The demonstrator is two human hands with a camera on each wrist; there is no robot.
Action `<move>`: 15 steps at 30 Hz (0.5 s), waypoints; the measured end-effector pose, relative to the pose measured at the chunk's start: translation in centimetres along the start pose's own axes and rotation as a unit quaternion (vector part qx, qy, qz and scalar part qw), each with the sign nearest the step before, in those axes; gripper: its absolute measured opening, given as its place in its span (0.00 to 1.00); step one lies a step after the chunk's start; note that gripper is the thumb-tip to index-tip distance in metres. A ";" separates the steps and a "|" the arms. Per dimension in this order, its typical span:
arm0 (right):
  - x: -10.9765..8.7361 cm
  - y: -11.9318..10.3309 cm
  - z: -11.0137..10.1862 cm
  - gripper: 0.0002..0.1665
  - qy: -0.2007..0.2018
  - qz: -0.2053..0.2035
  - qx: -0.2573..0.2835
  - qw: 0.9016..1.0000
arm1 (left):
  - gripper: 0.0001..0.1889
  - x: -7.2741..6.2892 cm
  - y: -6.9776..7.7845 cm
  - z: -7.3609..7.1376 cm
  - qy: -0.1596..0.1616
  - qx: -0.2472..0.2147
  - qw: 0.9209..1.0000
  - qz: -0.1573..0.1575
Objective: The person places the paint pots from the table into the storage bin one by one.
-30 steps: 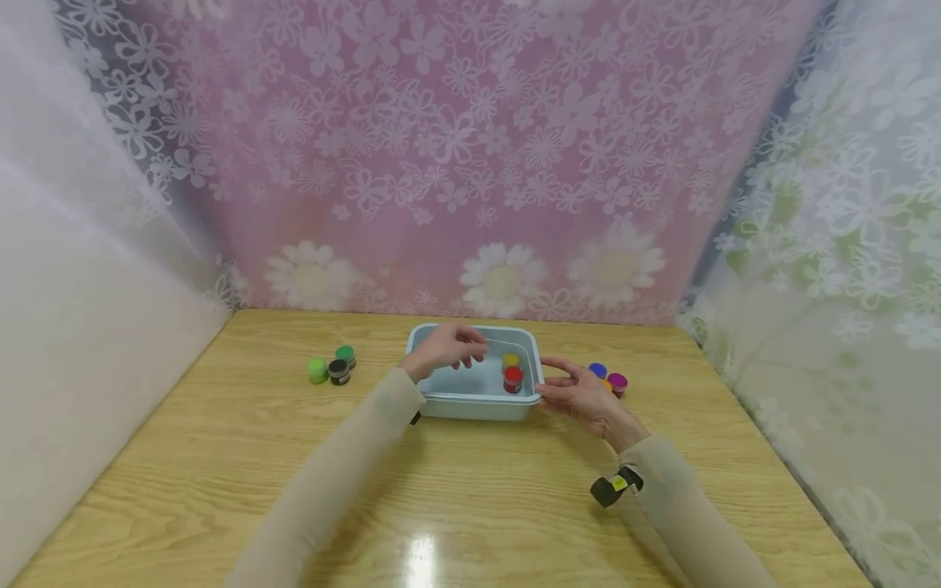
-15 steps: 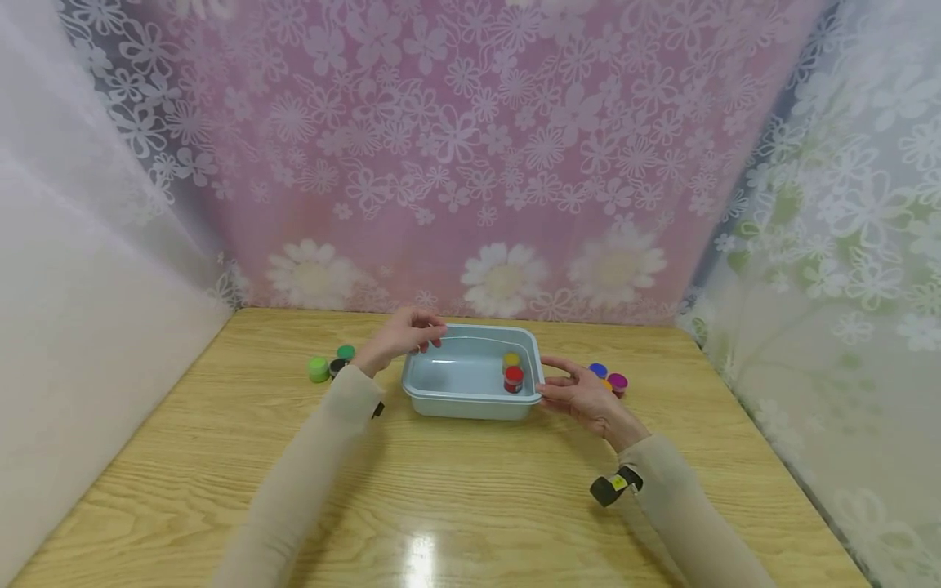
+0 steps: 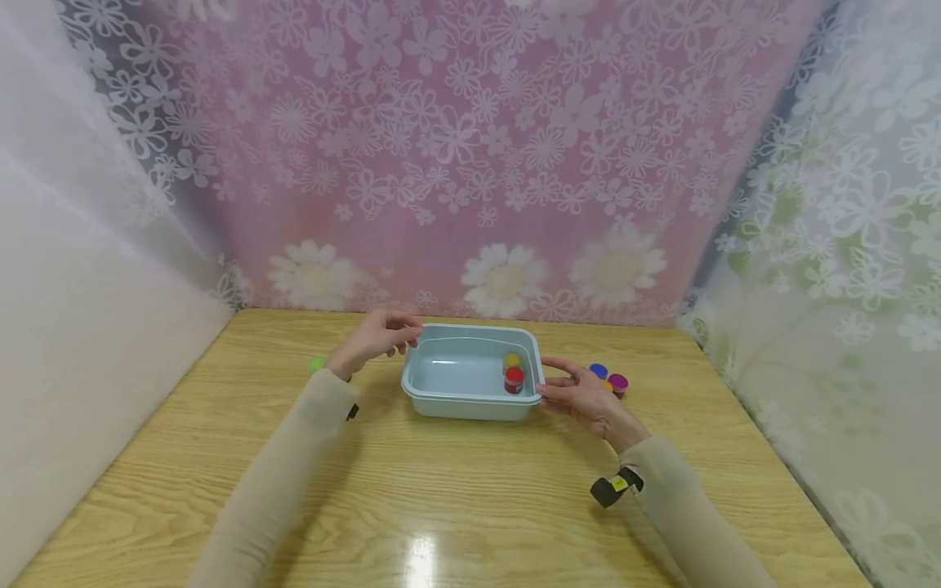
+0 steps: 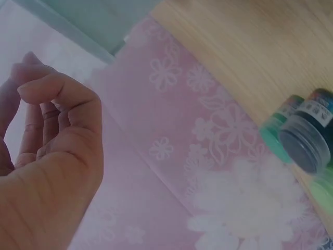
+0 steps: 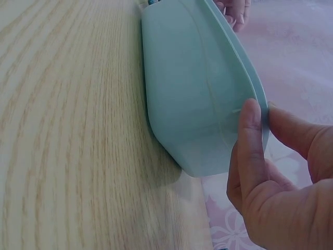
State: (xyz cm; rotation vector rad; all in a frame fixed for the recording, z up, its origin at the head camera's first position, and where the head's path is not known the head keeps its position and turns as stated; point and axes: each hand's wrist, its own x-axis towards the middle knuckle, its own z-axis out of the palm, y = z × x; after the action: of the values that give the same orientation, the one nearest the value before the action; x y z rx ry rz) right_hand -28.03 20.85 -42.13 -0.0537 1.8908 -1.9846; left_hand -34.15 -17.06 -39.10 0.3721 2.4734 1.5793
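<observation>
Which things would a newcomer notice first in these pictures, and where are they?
Probably the pink flowered curtain, spread across the back of the head view. In front of it, on the wooden table, the pale blue tub stands out, with a red jar and a yellow jar inside at its right end. The right hand pinches the tub's right rim; the left hand, holding nothing, is near the far left corner.

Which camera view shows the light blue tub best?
The head view: it shows the tub nearly whole, inside included. The left wrist view catches only part; the right wrist view shows its outer wall, right hand pinching the rim.
</observation>
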 end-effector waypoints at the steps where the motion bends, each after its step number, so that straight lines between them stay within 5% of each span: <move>1: 0.0 0.0 0.0 0.42 0.000 -0.001 -0.001 1.000 | 0.21 -0.1 0.0 -0.2 0.002 0.003 1.000 0.001; 15: 0.2 0.1 0.0 0.39 0.007 -0.002 -0.012 1.000 | 0.18 -1.2 -2.3 -3.5 -0.012 0.060 0.998 0.019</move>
State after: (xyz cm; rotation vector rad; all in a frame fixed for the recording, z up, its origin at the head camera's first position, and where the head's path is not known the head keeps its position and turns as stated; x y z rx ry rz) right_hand -28.18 20.84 -42.27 -0.0506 1.9246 -1.9689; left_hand -34.29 -21.32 -39.67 0.4570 2.5630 1.4359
